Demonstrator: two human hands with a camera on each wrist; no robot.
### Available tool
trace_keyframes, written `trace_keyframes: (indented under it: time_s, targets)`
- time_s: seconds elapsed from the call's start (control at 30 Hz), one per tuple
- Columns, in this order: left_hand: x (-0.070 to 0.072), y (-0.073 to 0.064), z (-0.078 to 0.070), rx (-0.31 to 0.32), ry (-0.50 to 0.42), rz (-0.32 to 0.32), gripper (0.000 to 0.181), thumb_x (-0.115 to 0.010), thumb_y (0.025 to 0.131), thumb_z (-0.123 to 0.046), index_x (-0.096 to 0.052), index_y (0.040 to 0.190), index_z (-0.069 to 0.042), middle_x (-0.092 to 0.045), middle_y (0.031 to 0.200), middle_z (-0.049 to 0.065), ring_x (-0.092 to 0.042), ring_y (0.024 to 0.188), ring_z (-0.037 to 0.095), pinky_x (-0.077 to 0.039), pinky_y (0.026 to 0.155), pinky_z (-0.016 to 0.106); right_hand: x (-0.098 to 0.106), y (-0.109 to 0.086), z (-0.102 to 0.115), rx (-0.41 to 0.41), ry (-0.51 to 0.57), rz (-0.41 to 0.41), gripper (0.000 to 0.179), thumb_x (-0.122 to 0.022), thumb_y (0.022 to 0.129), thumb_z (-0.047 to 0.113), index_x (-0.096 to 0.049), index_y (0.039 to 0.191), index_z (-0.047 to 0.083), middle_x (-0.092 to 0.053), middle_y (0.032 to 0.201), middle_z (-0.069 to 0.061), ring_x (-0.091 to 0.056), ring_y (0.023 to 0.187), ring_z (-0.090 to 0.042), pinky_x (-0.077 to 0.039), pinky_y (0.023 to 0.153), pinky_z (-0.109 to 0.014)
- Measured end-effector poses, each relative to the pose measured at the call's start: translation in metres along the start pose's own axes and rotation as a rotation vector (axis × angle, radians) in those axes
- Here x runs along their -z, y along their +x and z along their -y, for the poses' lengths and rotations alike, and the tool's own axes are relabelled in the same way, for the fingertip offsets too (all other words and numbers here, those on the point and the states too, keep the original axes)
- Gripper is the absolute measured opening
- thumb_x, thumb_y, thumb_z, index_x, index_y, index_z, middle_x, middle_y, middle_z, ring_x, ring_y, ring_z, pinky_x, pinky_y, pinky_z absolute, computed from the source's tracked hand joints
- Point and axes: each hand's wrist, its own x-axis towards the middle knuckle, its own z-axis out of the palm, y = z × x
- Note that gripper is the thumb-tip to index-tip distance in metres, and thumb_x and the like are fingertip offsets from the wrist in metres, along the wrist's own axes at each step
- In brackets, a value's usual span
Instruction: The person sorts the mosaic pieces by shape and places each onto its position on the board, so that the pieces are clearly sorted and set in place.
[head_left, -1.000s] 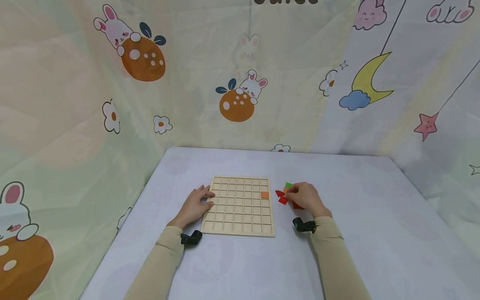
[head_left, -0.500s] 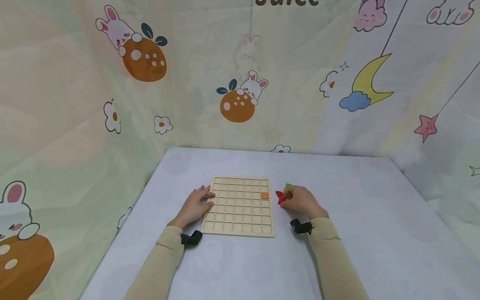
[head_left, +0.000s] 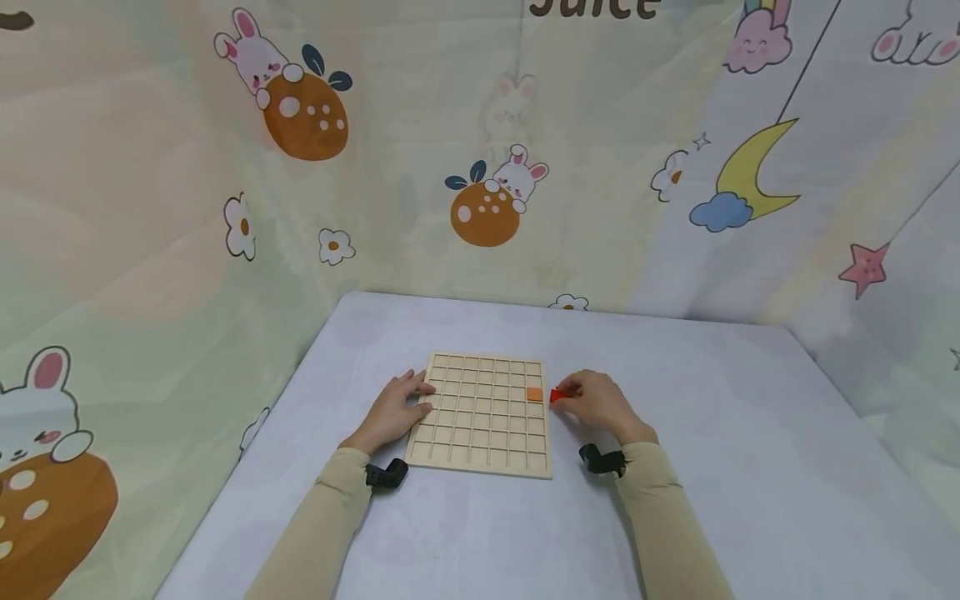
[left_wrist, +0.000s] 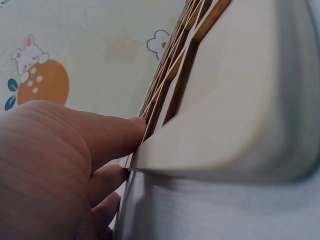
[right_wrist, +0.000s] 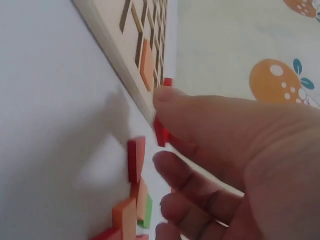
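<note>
A square wooden grid board [head_left: 480, 472] lies on the table, with an orange square tile [head_left: 534, 394] in one cell near its right side. My left hand [head_left: 386, 414] rests on the board's left edge, thumb and fingers spread; the left wrist view shows the thumb [left_wrist: 117, 135] touching the rim. Just right of the board, my right hand [head_left: 602, 406] pinches a small red tile [right_wrist: 161, 132] between thumb and fingers. Beneath it in the right wrist view lie another red tile [right_wrist: 135, 159], orange tiles [right_wrist: 125, 218] and a green tile [right_wrist: 147, 210]. The hand mostly hides this pile in the head view.
The white-covered table [head_left: 465, 533] extends around the board on every side. A printed cloth backdrop [head_left: 405, 125] hangs behind and at the left. Each wrist wears a small black camera, such as the right one [head_left: 600, 458].
Over the loose tiles, my right hand has shifted left towards the board and now pinches a red tile. My left hand stays at the board's edge. The head view has turned slightly.
</note>
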Motion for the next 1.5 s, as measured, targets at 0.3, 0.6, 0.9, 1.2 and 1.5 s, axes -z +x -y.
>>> trace_keyframes:
  time_s: [0.3, 0.6, 0.9, 1.2, 1.5]
  targets:
    - [0.003, 0.002, 0.000, -0.025, -0.018, 0.010, 0.026, -0.068, 0.090, -0.016, -0.068, 0.116, -0.011, -0.042, 0.151, 0.008, -0.020, 0.148, 0.029, -0.007, 0.124, 0.043, -0.007, 0.003, 0.010, 0.075, -0.023, -0.085, 0.031, -0.077, 0.084, 0.023, -0.072, 0.111, 0.010, -0.069, 0.107, -0.005, -0.058, 0.091, -0.022, -0.055, 0.075, -0.033]
    - [0.009, 0.001, 0.001, -0.062, 0.001, 0.013, 0.025, -0.065, 0.092, -0.012, -0.068, 0.117, -0.009, -0.042, 0.150, 0.011, -0.022, 0.147, 0.032, -0.006, 0.124, 0.045, -0.016, 0.006, 0.028, 0.080, 0.019, -0.088, 0.032, -0.079, 0.083, 0.026, -0.073, 0.111, 0.011, -0.067, 0.106, -0.004, -0.056, 0.091, -0.023, -0.055, 0.072, -0.029]
    - [0.006, -0.002, 0.006, -0.046, 0.014, 0.012, 0.025, -0.065, 0.093, -0.014, -0.068, 0.117, -0.011, -0.042, 0.151, 0.010, -0.022, 0.147, 0.033, -0.007, 0.124, 0.046, -0.022, 0.010, 0.034, 0.089, 0.017, -0.086, 0.031, -0.078, 0.084, 0.028, -0.074, 0.110, 0.013, -0.067, 0.107, -0.003, -0.055, 0.090, -0.022, -0.053, 0.069, -0.030]
    - [0.003, -0.004, 0.004, -0.039, -0.006, 0.014, 0.024, -0.066, 0.092, -0.013, -0.068, 0.116, -0.011, -0.043, 0.150, 0.011, -0.023, 0.147, 0.033, -0.008, 0.124, 0.046, -0.028, 0.016, 0.043, 0.130, 0.021, -0.069, 0.027, -0.075, 0.086, 0.022, -0.073, 0.111, 0.011, -0.067, 0.107, -0.003, -0.055, 0.091, -0.023, -0.054, 0.076, -0.034]
    - [0.003, -0.002, 0.000, -0.044, 0.001, 0.007, 0.025, -0.066, 0.093, -0.014, -0.068, 0.117, -0.011, -0.043, 0.151, 0.010, -0.022, 0.147, 0.031, -0.008, 0.124, 0.045, -0.031, 0.018, 0.039, 0.100, -0.010, -0.096, 0.030, -0.078, 0.084, 0.027, -0.074, 0.109, 0.011, -0.067, 0.106, -0.004, -0.056, 0.088, -0.021, -0.055, 0.074, -0.033]
